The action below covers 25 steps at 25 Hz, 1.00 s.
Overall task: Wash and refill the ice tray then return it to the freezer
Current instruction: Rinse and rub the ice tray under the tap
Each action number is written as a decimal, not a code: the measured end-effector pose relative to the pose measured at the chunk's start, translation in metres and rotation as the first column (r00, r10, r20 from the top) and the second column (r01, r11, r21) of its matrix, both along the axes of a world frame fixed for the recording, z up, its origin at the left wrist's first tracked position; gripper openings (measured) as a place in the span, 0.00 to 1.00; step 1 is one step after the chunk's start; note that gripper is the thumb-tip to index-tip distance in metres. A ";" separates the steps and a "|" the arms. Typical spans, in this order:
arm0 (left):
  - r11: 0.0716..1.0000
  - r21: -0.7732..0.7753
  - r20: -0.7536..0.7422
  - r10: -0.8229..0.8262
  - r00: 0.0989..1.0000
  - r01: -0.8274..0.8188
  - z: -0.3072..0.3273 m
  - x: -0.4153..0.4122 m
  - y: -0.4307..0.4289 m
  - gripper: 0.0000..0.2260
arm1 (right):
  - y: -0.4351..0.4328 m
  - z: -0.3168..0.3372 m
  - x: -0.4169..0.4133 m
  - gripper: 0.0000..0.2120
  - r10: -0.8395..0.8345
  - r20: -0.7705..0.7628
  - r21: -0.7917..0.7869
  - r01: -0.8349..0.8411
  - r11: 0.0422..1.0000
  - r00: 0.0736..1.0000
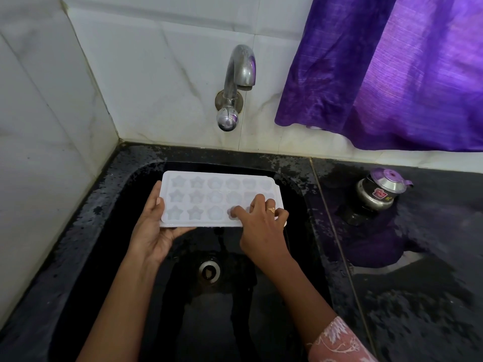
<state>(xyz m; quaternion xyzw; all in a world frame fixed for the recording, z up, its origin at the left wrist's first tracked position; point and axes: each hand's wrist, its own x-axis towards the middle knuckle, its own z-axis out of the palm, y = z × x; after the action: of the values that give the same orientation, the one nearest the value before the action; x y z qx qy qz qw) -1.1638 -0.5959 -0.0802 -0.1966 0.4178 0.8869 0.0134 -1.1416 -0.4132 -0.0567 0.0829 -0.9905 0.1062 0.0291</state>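
A purple curtain [392, 74] hangs against the white tiled wall [156, 74]; below it a small lidded steel pot [379, 194] stands on the wet black worktop [431, 296].

ice tray [209, 197] 1; tap [236, 74] 1; sink [209, 322] 1; curtain [392, 74] 1; metal pot [379, 194] 1

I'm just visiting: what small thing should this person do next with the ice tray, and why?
Probably lift the right hand off the ice tray and turn the tap knob. No water runs from the spout. The left hand holds the tray by its left edge over the sink, and the right hand's fingers lie on its cavities.
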 end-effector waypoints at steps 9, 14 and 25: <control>1.000 -0.001 -0.003 0.022 1.000 -0.022 0.001 0.000 -0.002 0.18 | 0.000 0.004 0.001 0.28 0.027 0.015 -0.023 -0.026 0.999 1.000; 0.999 0.012 -0.003 0.033 0.999 -0.033 0.001 0.000 -0.001 0.18 | -0.007 0.010 0.000 0.32 0.028 -0.058 -0.032 -0.030 0.999 0.998; 0.999 0.023 -0.016 0.038 0.999 -0.037 0.003 0.001 0.002 0.18 | -0.021 0.004 -0.009 0.27 0.137 0.021 -0.024 -0.137 0.990 0.990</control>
<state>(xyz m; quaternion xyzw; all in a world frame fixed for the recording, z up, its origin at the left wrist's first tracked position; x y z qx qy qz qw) -1.1632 -0.5935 -0.0774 -0.1969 0.4042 0.8932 -0.0045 -1.1505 -0.4340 -0.0526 0.1491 -0.9814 0.1202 0.0116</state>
